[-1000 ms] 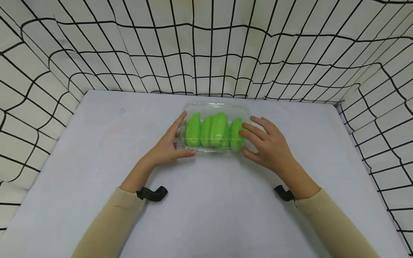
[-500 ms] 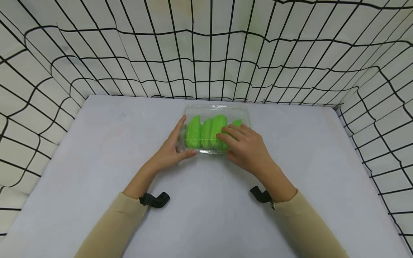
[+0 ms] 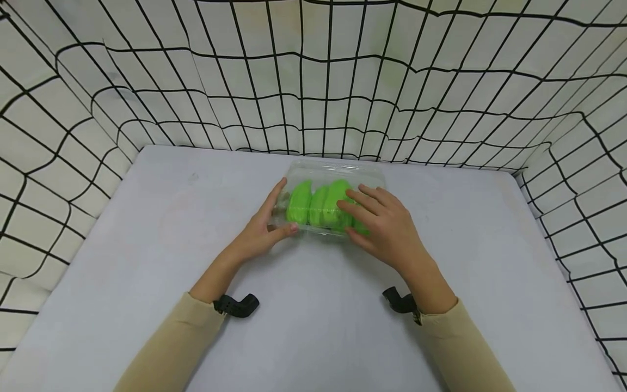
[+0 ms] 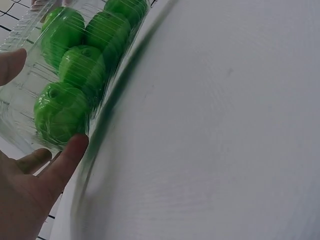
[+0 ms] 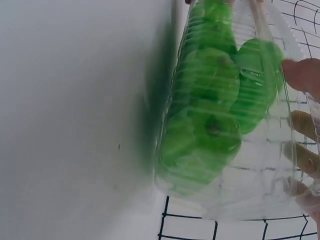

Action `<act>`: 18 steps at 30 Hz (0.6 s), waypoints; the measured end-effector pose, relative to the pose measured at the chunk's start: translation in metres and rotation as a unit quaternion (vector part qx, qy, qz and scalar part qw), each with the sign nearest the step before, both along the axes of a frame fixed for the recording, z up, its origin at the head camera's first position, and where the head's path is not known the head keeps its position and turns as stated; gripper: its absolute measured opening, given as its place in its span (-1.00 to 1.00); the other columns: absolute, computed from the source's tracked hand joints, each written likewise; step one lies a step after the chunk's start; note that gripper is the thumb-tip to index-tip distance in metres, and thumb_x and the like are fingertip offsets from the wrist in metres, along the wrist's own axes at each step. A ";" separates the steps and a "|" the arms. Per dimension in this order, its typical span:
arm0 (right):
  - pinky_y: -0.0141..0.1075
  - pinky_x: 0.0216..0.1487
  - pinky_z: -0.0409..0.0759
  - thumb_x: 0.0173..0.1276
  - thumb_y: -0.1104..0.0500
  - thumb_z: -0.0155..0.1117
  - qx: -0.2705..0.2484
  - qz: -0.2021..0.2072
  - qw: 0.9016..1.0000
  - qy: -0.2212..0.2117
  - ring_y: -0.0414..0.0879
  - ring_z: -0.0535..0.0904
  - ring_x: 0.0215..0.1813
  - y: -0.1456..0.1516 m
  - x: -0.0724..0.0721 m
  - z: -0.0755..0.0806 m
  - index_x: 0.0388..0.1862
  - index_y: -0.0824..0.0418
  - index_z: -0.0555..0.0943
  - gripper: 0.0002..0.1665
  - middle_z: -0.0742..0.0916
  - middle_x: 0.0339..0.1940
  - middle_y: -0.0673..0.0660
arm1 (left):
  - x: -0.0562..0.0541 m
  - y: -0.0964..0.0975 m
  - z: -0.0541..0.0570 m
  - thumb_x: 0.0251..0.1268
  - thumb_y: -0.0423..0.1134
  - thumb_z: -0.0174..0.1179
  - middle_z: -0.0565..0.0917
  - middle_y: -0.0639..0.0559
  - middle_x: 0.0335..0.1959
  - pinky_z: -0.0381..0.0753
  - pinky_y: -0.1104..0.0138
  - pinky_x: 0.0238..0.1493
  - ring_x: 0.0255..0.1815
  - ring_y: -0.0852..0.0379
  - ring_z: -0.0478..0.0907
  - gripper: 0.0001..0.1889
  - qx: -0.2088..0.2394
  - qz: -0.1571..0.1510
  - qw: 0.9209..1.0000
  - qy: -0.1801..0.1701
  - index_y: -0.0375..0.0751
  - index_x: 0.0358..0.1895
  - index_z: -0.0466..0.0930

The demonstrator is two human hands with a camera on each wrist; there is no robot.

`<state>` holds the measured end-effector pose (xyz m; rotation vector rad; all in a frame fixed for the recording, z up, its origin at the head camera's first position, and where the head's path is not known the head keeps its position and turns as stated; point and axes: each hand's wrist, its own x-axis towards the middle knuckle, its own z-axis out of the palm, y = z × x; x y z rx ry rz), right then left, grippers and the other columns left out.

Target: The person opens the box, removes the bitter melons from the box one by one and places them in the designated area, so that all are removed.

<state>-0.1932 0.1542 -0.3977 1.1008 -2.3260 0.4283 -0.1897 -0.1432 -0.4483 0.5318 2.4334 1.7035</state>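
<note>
Clear plastic box (image 3: 338, 166) of green produce (image 3: 299, 203) at your 12 o'clock on white table (image 3: 313, 326). Your left hand (image 3: 257, 231) touches its 9 o'clock end, fingers spread. Your right hand (image 3: 389, 226), fingers apart, blocks the produce toward 3 o'clock. Black wire grid (image 3: 329, 61) beyond, 9 through 12 to 3; black wrist mounts (image 3: 240, 306) by both cuffs.

Lab-like place, we judge: plain white tabletop (image 3: 313, 337), black-gridded white backdrop (image 3: 313, 114) standing along its far edge and both sides, black devices (image 3: 239, 306) worn at both wrists. Exact sort of room, we cannot tell.
</note>
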 end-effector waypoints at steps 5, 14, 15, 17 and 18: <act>0.08 0.24 0.54 0.07 0.01 0.61 0.006 0.001 1.000 0.009 0.09 0.63 0.22 0.005 -0.002 -0.003 0.16 0.03 0.68 -0.38 0.73 0.16 0.11 | -0.001 0.003 -0.001 0.32 -0.14 0.30 -0.13 0.12 0.65 0.55 -0.11 0.16 0.55 -0.33 0.04 0.00 -0.003 0.008 1.000 -0.001 0.43 0.60 -0.23; 0.17 0.24 0.51 0.04 0.09 0.60 -0.005 0.006 1.000 0.006 0.11 0.65 0.21 0.006 -0.002 -0.004 0.08 0.06 0.72 -0.45 0.75 0.12 0.12 | -0.001 0.005 -0.004 0.31 -0.18 0.30 -0.10 -0.04 0.64 0.31 -0.30 0.30 0.53 -0.42 0.03 0.00 0.005 0.008 1.000 -0.015 0.49 0.58 -0.21; 0.17 0.25 0.50 0.05 0.10 0.59 -0.009 0.006 1.000 0.006 0.10 0.65 0.21 0.006 -0.002 -0.003 0.08 0.06 0.72 -0.46 0.75 0.12 0.12 | -0.001 0.004 -0.005 0.31 -0.20 0.30 -0.09 -0.07 0.64 0.24 -0.30 0.35 0.54 -0.41 0.03 0.00 0.010 0.005 1.000 -0.013 0.46 0.59 -0.22; 0.17 0.28 0.48 0.05 0.09 0.59 -0.016 0.008 1.000 0.006 0.09 0.64 0.21 0.006 -0.002 -0.003 0.08 0.06 0.72 -0.46 0.75 0.11 0.11 | -0.001 0.004 -0.005 0.31 -0.25 0.29 -0.07 -0.12 0.63 0.12 -0.29 0.41 0.55 -0.37 0.03 0.01 0.022 -0.001 1.000 -0.010 0.40 0.60 -0.22; 0.17 0.28 0.47 0.06 0.09 0.58 -0.019 0.009 1.000 0.006 0.09 0.64 0.22 0.006 -0.002 -0.003 0.08 0.06 0.72 -0.47 0.75 0.11 0.11 | -0.001 0.004 -0.005 0.31 -0.27 0.29 -0.05 -0.16 0.62 0.08 -0.29 0.43 0.55 -0.36 0.03 0.01 0.027 -0.004 1.000 -0.009 0.36 0.61 -0.22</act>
